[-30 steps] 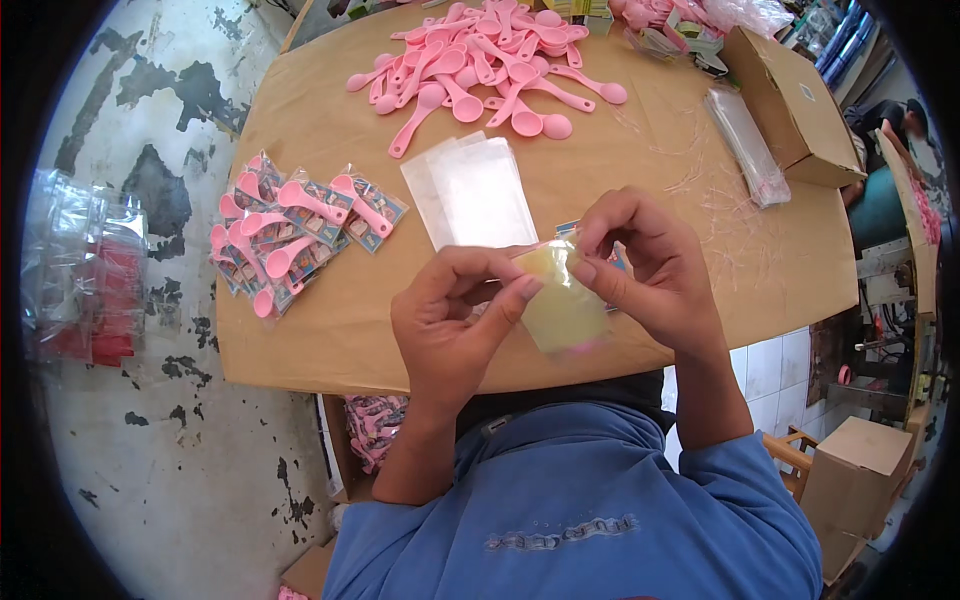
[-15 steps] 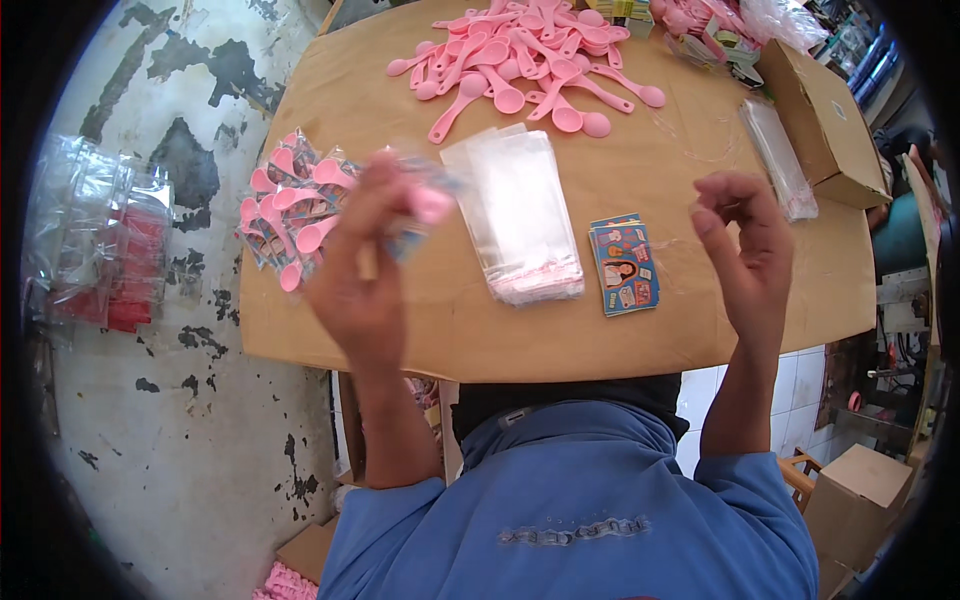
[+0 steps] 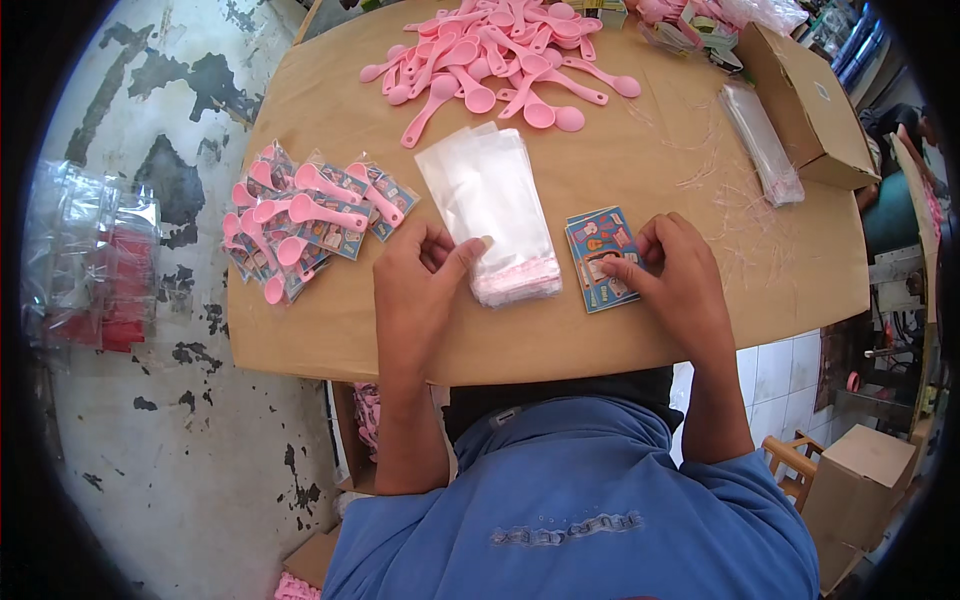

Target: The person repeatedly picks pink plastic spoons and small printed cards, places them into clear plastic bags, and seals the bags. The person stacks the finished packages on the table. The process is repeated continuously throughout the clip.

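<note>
A stack of clear plastic bags (image 3: pixel 505 205) lies fanned in the middle of the table. My left hand (image 3: pixel 415 285) is at its left edge, thumb tip resting on the bags, fingers loosely curled and apart from the thumb. Right of the bags is a small stack of blue printed cards (image 3: pixel 590 240). My right hand (image 3: pixel 685 285) grips at these cards, thumb across the top face and fingers bent at the right edge. At the left, a pile of packed pink spoons (image 3: pixel 310 210) sits in clear bags with blue cards.
Loose pink measuring spoons (image 3: pixel 480 60) are heaped at the table's far side. A cardboard box (image 3: pixel 805 105) and a bundle of clear bags (image 3: pixel 762 145) lie at the right. Thin plastic strips (image 3: pixel 740 235) litter the brown tabletop (image 3: pixel 660 340).
My left hand has let go of a packed spoon, now on the left pile, and moved to the plastic bags. My right hand has come down and left onto the cards.
</note>
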Demonstrator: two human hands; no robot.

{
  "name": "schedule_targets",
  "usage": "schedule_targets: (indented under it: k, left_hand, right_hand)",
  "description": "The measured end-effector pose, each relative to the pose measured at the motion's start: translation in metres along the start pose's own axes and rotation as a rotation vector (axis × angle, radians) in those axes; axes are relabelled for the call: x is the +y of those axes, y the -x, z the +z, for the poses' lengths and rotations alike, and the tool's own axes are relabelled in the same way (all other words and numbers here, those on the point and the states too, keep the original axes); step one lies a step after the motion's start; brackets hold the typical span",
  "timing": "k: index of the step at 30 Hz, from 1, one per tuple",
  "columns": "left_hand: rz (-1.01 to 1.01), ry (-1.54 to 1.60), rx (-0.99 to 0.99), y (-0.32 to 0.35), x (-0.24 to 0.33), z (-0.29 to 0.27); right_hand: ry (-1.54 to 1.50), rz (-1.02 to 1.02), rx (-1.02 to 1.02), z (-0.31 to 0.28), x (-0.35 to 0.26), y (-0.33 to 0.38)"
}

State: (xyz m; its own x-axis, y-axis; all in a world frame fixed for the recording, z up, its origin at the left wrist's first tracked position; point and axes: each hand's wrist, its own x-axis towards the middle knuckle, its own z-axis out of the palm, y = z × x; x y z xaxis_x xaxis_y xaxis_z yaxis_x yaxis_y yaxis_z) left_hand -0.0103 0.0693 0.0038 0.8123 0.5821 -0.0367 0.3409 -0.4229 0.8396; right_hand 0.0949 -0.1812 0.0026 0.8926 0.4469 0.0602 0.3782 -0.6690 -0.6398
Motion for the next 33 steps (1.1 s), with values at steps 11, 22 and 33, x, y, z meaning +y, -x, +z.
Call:
schedule_targets:
  k: [11,22,33]
  left_hand:
    - [0.033,0.257,0.059,0.003,-0.023,-0.003]
    - [0.099,0.23,0.027,0.005,-0.025,-0.004]
    - [0.122,0.954,0.224,-0.007,-0.028,-0.017]
  right_hand:
    - [-0.142,-0.13,0.287,-0.018,0.002,-0.004]
    - [-0.8,-0.167,-0.13,0.019,-0.051,-0.019]
    - [-0.529,-0.3,-0.105,0.034,-0.051,-0.018]
